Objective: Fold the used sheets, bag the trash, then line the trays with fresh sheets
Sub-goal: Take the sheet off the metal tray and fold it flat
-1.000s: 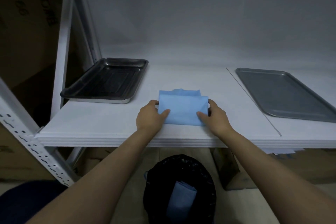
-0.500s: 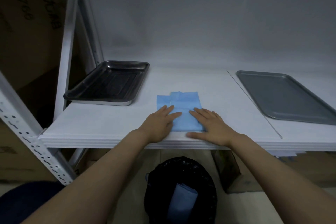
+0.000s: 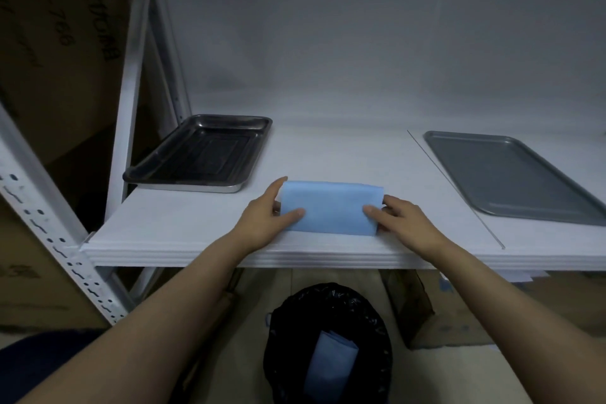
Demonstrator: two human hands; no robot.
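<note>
White shelf bears folded blue sheet.

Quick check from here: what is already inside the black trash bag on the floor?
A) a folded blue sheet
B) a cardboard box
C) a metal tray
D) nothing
A: a folded blue sheet lies inside the black trash bag below the shelf edge.

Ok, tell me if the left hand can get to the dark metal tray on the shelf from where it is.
Probably yes: the left hand grips the folded blue sheet, and only bare shelf lies between it and the dark metal tray. It must release first.
</note>
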